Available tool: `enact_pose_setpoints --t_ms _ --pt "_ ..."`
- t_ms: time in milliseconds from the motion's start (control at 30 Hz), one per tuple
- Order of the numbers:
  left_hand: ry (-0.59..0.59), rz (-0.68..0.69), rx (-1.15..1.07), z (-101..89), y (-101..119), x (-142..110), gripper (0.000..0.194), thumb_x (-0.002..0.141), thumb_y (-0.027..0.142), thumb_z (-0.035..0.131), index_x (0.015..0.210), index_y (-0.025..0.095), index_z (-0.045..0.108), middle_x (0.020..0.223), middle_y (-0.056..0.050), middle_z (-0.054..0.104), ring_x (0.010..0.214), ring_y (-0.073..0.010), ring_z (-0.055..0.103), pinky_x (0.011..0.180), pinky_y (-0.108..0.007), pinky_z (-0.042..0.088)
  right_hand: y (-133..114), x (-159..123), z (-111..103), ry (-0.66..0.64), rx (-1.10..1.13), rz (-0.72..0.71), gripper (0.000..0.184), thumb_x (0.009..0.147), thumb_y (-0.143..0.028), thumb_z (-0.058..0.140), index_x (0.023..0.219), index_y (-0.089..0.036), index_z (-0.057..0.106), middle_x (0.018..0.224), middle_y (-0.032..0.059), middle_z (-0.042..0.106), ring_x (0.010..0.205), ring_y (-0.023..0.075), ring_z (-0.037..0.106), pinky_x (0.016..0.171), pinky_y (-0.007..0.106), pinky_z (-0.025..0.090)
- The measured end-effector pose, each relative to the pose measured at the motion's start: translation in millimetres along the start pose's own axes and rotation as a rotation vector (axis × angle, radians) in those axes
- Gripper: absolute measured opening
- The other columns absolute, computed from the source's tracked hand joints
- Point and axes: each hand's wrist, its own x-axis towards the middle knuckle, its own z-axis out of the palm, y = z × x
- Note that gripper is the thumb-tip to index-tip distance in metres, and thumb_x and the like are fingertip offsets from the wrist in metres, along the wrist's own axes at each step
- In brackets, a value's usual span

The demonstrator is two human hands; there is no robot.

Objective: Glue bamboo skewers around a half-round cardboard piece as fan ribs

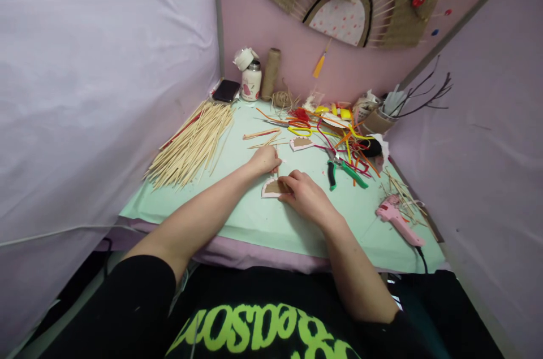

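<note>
My left hand (pixel 265 160) is closed, thumb and fingers pinched on a thin pale stick (pixel 278 169) that points down to the straight-edged cardboard piece below. My right hand (pixel 303 192) grips that half-round cardboard piece (pixel 270 188), brown in the middle with a white border, its right part hidden under my fingers. Whether the stick touches the cardboard I cannot tell. Just beyond lies a second half-round cardboard piece (pixel 302 143). Short cut sticks (pixel 262 134) rest past my left hand.
A big pile of bamboo sticks (pixel 193 144) lies left. Green-handled pliers (pixel 345 172), yellow-handled scissors (pixel 299 131) and tangled coloured pipe cleaners (pixel 350 141) lie right, with a pink glue gun (pixel 397 219). At the back stand a bottle (pixel 251 83), a twine roll (pixel 270 73) and a phone (pixel 226 90).
</note>
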Motion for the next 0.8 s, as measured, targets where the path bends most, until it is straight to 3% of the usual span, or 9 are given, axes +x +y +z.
enact_pose_setpoints --t_ms 267,800 --pt "-0.005 -0.008 -0.019 -1.2 1.5 -3.0 0.024 0.080 0.016 0.054 0.063 0.013 0.072 0.063 -0.006 0.071 0.061 -0.0135 0.065 0.071 -0.022 0.052 -8.1 4.1 -9.5 -0.070 -0.090 0.035 0.026 0.088 -0.030 0.068 0.112 -0.023 0.064 0.110 0.0070 0.061 0.099 0.0209 0.055 0.072 0.029 0.038" --pt "0.023 -0.021 0.014 -0.1 1.1 -2.6 0.024 0.079 0.016 0.053 0.064 0.014 0.071 0.061 -0.005 0.070 0.063 -0.0142 0.065 0.071 -0.022 0.051 -6.0 3.9 -5.9 -0.055 -0.105 0.033 0.024 0.089 -0.032 0.066 0.111 -0.024 0.062 0.109 0.0065 0.060 0.100 0.0203 0.056 0.070 0.028 0.038"
